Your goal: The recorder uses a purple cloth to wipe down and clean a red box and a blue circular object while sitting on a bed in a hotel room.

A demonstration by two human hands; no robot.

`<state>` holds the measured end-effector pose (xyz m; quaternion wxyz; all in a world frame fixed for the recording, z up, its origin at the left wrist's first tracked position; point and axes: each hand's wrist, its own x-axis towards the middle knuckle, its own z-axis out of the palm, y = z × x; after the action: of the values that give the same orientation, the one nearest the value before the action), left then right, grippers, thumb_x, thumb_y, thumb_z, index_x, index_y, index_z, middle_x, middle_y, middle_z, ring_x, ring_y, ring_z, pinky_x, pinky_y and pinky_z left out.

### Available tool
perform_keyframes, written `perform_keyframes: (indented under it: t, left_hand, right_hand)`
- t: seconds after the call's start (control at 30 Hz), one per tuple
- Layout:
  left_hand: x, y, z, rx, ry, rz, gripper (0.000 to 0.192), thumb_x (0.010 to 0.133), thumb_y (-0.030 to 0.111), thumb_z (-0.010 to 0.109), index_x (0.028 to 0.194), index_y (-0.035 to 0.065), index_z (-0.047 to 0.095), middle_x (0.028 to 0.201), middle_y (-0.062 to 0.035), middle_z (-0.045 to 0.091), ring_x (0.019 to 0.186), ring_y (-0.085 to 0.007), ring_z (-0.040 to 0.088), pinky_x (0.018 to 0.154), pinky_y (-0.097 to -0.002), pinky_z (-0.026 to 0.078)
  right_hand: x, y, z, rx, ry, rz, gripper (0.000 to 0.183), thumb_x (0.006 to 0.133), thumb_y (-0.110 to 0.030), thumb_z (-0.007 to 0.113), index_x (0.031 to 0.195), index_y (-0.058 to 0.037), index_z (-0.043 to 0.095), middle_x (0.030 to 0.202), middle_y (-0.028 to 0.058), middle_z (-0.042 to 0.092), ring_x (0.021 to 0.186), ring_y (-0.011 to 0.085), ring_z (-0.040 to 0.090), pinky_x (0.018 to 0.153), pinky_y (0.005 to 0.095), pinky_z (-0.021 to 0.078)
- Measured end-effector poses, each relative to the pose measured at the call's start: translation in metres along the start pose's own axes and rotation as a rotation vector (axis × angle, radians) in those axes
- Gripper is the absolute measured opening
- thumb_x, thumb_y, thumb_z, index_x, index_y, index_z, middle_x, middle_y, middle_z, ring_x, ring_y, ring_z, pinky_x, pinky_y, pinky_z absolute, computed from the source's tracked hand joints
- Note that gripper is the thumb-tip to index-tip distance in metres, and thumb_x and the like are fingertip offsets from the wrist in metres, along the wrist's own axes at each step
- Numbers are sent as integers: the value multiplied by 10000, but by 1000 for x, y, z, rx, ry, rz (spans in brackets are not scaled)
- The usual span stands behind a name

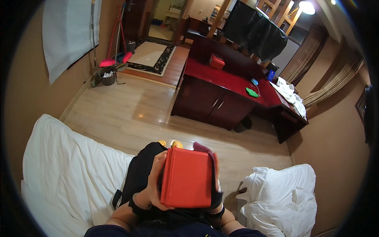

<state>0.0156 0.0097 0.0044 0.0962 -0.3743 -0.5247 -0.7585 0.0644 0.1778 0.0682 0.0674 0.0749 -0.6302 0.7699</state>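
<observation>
Between my hands, above my lap, is a red box with a ridge along its left edge. My left hand grips its left side, thumb low and fingers behind the upper corner. On the right side, my right hand presses a dark maroon cloth against the box. The cloth drapes over the upper right corner and down that side, and most of this hand is hidden behind it. A black bag or garment lies to the left of the box.
White bedding spreads at left, and a white bundle sits at right. Ahead stands a dark red desk bearing another red box, a green cloth and white cloths. A bucket and brooms line the left wall.
</observation>
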Motion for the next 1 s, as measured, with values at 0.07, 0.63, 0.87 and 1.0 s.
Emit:
perform_keyframes:
  t: [0.07,0.63,0.87,1.0]
  left_hand:
    - [-2,9,5,-231,43,-33,1346,553,539,859,1513,-9,91,1510,-235,215,1393,-355,286,1118,-478,264]
    - [3,6,3,-82,26,-6,1350,529,552,861,1498,-45,135,1509,-229,247,1389,-328,313,1125,-425,254]
    - [3,6,11,-334,198,-134,1328,557,539,849,1504,-36,116,1511,-229,253,1395,-336,289,1130,-455,240]
    - [3,3,4,-251,82,-97,1330,558,532,851,1506,-30,107,1520,-219,248,1403,-323,285,1137,-445,240]
  right_hand:
    - [-19,26,-8,-4,21,-38,1059,786,-734,551,1540,-199,34,1541,186,212,1359,335,365,1078,499,388]
    - [-11,27,-31,69,-157,234,1058,821,-741,483,1546,-150,-11,1599,123,0,1477,278,34,1173,488,48]
    - [-24,76,-48,-702,-420,-662,1018,773,-542,712,1505,-39,214,1514,348,118,1403,540,111,1116,618,76]
    - [-28,76,-46,-408,-270,-138,1027,839,-705,486,1508,11,180,1557,294,75,1458,421,50,1159,498,52]
